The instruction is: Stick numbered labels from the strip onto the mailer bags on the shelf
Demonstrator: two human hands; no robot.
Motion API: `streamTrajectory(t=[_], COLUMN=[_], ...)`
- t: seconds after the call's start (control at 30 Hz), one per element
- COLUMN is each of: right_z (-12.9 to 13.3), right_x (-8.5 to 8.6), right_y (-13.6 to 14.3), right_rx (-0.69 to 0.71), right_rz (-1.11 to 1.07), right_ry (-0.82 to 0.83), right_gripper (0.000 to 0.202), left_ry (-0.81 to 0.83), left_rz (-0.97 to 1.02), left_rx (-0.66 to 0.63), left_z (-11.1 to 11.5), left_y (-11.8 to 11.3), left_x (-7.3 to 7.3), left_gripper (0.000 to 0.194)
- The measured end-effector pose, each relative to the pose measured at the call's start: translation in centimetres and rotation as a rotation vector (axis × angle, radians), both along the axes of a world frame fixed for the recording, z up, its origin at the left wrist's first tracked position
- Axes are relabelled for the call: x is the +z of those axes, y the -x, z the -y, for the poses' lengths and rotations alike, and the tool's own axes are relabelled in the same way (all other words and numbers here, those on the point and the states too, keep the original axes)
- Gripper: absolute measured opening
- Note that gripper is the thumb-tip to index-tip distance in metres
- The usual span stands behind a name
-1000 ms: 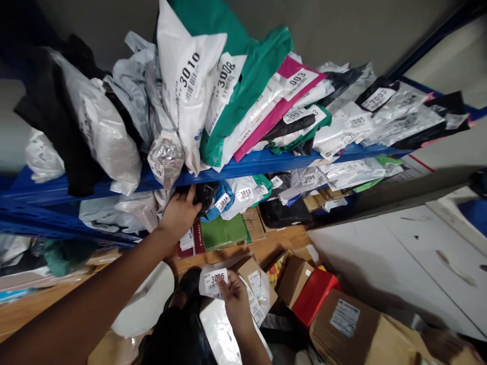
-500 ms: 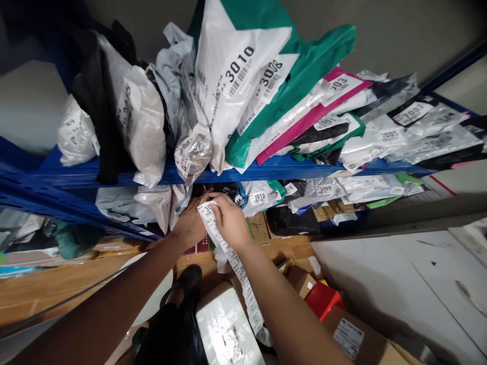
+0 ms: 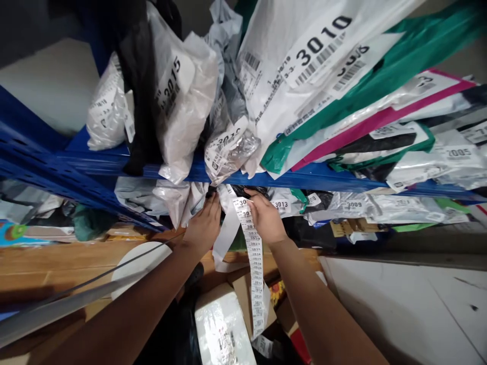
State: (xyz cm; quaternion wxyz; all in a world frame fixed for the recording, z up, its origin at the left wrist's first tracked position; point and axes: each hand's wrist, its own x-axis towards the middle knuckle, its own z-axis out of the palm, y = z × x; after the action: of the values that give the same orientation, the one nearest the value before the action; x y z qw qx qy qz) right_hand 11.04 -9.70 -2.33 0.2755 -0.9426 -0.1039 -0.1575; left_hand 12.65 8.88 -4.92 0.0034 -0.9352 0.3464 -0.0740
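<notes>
Just below the edge of the upper shelf (image 3: pixel 297 180), the label strip (image 3: pixel 257 268) hangs from the right hand (image 3: pixel 268 218). The fingers of the right hand are closed on the top end of the strip. Its numbered labels face the camera, and its lower end reaches down beside the white parcel (image 3: pixel 224 327). A blank paper (image 3: pixel 226 241) hangs between the hands, to the left of the strip, with its lower end curled.

The left hand (image 3: pixel 203 225) is level with the right hand and apart from it. Its fingers point up toward the shelf edge, near black plastic (image 3: pixel 240 190); whether they grip anything cannot be told.

To the right of the right hand, on the lower level, lie bag 3013 (image 3: pixel 280 197) and bag 3009 (image 3: pixel 352 205). On the upper shelf, bag 3015 (image 3: pixel 186 111) leans at the left and bag 3010 (image 3: pixel 304 63) stands tilted above the right hand. A green bag (image 3: pixel 426 50) lies against bag 3010, on its right.

Beneath the hands, a carton (image 3: pixel 242 294) sits behind the white parcel. A white panel (image 3: pixel 399 304) stands at lower right.
</notes>
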Motion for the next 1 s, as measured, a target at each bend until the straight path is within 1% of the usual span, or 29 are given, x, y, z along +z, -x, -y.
streamTrajectory(t=[0.13,0.23,0.47,0.7,1.0], right_z=[-0.21,-0.31,-0.34,-0.35,-0.25], right_x=[0.31,0.5,0.57,0.72,0.64], right_y=[0.18,0.35,0.52,0.6,0.54], right_rx=[0.0,0.008,0.004,0.014,0.0], right_rz=[-0.023,-0.043,-0.061,-0.075,-0.079], right_ry=[-0.019,-0.027,-0.039,-0.058,-0.082], right_gripper=[0.02,0.02,0.02,0.019,0.02], left_ry=[0.048,0.056,0.05,0.084,0.091], left_rz=[-0.048,-0.065,-0.037,0.001,0.034], left_rx=[-0.013,-0.015,-0.022,-0.021,-0.02], left_z=[0.09,0.04,0.11,0.16,0.15], left_y=[0.14,0.09,-0.04,0.03,0.05], left_x=[0.4,0.27,-0.13,-0.57,-0.46], left_gripper=[0.04,0.039,0.037,0.033,0.032])
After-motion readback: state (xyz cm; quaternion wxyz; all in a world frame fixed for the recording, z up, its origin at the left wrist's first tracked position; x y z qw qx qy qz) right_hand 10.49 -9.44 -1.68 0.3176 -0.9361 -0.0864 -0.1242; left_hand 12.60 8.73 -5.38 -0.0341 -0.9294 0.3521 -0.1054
